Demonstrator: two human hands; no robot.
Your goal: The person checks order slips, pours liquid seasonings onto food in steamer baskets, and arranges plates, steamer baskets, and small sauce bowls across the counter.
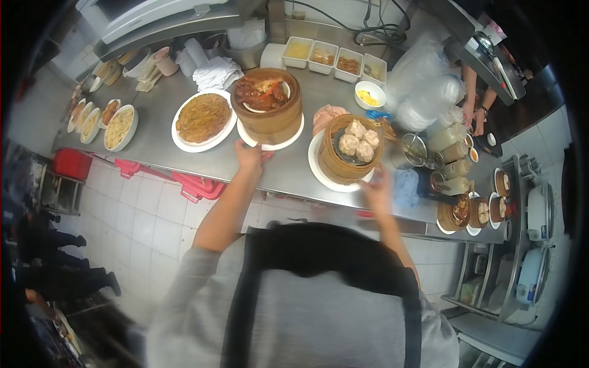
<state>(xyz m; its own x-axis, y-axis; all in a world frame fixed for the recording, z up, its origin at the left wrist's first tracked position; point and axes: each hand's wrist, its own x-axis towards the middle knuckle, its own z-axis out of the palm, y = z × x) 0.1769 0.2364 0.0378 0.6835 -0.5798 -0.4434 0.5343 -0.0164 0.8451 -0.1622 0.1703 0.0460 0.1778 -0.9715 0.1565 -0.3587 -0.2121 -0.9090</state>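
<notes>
My left hand (250, 156) grips the near rim of a white plate (288, 144), its fingers partly under the edge. On that plate stands a round bamboo steamer (276, 119) holding a dish of reddish-brown, sauced food (261, 92). Slightly blurred, my right hand (378, 189) closes on the right rim of a second white plate (328, 178). A bamboo steamer (343, 162) rests there with several pale dumplings (359, 142) inside. Left of the first steamer lies a plated golden-brown omelette or pancake (201, 119).
Small food bowls (119, 127) line the counter's left end. Four-sided ingredient tubs (297, 52) stand at the back. Sauce bottles (454, 136), more steamers (453, 214) and another person's hands (475, 116) are on the right. A pink-red bin (199, 187) sits below the counter.
</notes>
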